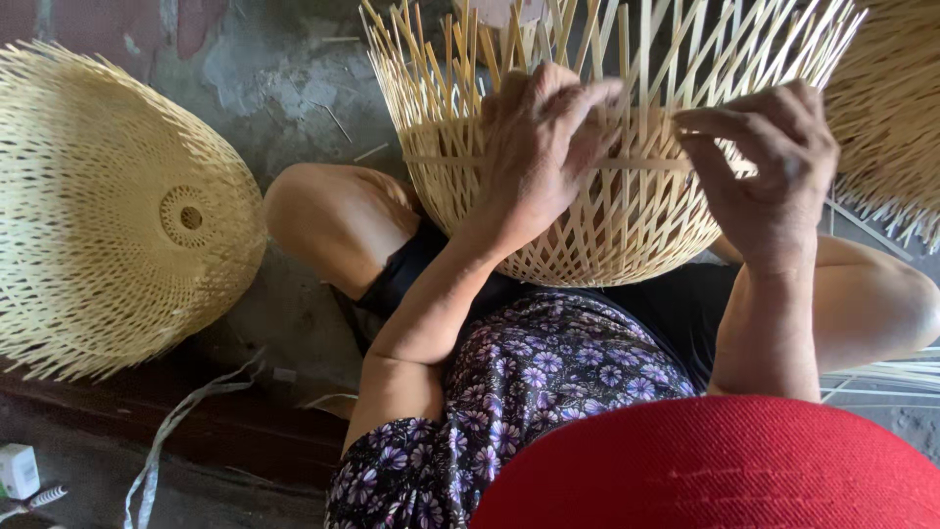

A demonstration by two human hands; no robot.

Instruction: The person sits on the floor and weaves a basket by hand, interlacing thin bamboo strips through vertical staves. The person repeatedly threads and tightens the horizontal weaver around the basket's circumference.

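The floor [294,88] at the top of the frame is grey, rough and stained, and bits of thin stick lie on it. A person sits low on it with bare knees wide apart. That makes a soft nest for the work to sit in.

The half-made basket [587,225] sits in the top middle of the frame, resting in the lap between the knees. Its round bottom points down at the flowery purple dress [529,382]. Its loose ends stick up and fan out at the top like spikes, because they are not woven in yet.

The left hand [539,147] lies flat on the basket's side. Its fingers are spread and pressed on the slats, I think to stop them from springing away. The right hand [774,167] is just beside it, in the upper right. Its thumb and first finger pinch a thin flat strip [646,163] that runs sideways across the upright slats.

A finished woven shade [108,216] lies on its side at the left of the frame, well apart from the hands. Another woven piece [891,108] peeks in at the upper right edge. A red hat brim [715,470] fills the bottom right corner. White tape [166,431] curls at the lower left, near a small white box [18,470]
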